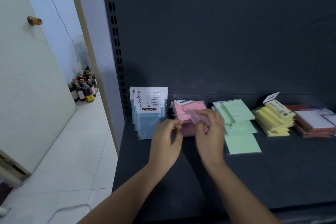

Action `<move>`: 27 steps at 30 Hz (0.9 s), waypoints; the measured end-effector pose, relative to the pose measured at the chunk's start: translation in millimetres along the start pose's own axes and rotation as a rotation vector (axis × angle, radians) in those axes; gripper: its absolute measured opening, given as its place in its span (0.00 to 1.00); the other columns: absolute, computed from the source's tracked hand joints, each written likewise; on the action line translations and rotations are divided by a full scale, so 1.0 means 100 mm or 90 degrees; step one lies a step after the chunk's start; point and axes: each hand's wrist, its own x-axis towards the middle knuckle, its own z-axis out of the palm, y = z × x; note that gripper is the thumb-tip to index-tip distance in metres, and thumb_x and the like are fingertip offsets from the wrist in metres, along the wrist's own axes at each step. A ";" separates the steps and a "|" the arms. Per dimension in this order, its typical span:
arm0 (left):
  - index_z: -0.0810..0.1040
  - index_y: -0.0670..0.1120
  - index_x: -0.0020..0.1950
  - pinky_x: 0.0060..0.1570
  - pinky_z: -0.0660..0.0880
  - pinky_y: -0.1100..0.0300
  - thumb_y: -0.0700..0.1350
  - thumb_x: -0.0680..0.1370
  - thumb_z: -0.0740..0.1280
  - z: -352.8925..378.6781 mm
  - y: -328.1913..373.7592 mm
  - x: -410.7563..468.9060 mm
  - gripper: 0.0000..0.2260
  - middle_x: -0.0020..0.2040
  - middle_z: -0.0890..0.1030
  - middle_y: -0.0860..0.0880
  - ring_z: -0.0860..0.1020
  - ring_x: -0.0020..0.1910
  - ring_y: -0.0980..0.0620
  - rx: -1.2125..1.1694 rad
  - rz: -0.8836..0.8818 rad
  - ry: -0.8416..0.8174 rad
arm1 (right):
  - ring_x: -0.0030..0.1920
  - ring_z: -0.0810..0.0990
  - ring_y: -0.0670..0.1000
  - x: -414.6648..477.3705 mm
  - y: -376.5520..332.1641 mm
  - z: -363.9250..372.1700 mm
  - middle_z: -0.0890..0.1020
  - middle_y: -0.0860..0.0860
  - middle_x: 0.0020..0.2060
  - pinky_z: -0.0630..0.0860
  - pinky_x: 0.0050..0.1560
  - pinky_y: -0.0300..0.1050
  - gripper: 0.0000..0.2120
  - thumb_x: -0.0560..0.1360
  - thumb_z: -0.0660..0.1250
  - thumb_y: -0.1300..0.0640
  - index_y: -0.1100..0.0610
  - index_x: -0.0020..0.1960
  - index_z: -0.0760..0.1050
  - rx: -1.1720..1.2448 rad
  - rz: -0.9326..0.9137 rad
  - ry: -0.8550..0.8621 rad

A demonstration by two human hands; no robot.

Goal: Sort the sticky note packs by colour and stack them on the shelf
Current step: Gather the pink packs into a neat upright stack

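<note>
Sticky note packs lie sorted in rows on the dark shelf (272, 178). Blue packs (148, 118) lean at the far left, then a pink stack (189, 112), green packs (238, 129), yellow packs (274, 120) and orange-backed packs (316, 123) at the right. My right hand (211, 132) holds a pink pack (190, 114) tilted above the pink stack, fingers curled round its edge. My left hand (167, 138) sits just left of the pink stack, fingertips curled at the stack's lower left corner; whether it grips a pack is blurred.
The shelf's dark back panel (218, 42) rises behind the packs, with a slotted upright (116, 42) at its left. A white door (27, 78) and several dark bottles (83, 87) stand on the tiled floor to the left. A white cable (69, 209) lies on the floor.
</note>
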 end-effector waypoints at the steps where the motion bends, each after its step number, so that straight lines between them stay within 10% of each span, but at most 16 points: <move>1: 0.77 0.41 0.57 0.50 0.72 0.68 0.33 0.74 0.63 0.06 0.08 0.06 0.13 0.50 0.79 0.49 0.77 0.48 0.54 -0.037 -0.064 -0.029 | 0.57 0.71 0.53 0.08 0.05 -0.05 0.76 0.51 0.53 0.70 0.59 0.48 0.15 0.72 0.60 0.66 0.58 0.56 0.76 -0.043 0.031 -0.014; 6: 0.67 0.48 0.69 0.36 0.67 0.81 0.39 0.77 0.63 0.35 0.35 0.20 0.20 0.52 0.76 0.52 0.74 0.45 0.65 -0.195 -0.330 -0.114 | 0.65 0.70 0.57 0.21 0.26 -0.17 0.78 0.56 0.60 0.64 0.67 0.50 0.15 0.75 0.63 0.64 0.61 0.61 0.76 -0.110 0.132 -0.177; 11: 0.72 0.48 0.63 0.63 0.70 0.55 0.40 0.73 0.68 0.43 0.41 0.15 0.19 0.61 0.74 0.45 0.74 0.59 0.49 -0.281 -0.436 -0.047 | 0.56 0.77 0.49 -0.01 0.31 -0.33 0.82 0.50 0.51 0.72 0.57 0.38 0.10 0.75 0.63 0.65 0.57 0.53 0.80 0.080 0.204 -0.101; 17: 0.76 0.41 0.47 0.36 0.70 0.65 0.36 0.74 0.68 0.27 0.33 -0.11 0.04 0.40 0.77 0.48 0.75 0.37 0.55 -0.313 -0.465 0.042 | 0.35 0.77 0.49 -0.26 0.26 -0.39 0.79 0.54 0.36 0.76 0.35 0.42 0.07 0.73 0.68 0.65 0.57 0.48 0.72 0.412 0.385 -0.136; 27: 0.71 0.51 0.51 0.34 0.72 0.67 0.35 0.74 0.65 -0.46 -0.03 -0.62 0.13 0.44 0.79 0.51 0.78 0.40 0.54 -0.091 -0.386 -0.018 | 0.31 0.73 0.41 -0.66 0.04 -0.08 0.76 0.47 0.31 0.69 0.35 0.31 0.14 0.73 0.69 0.58 0.49 0.54 0.67 0.111 0.188 -0.476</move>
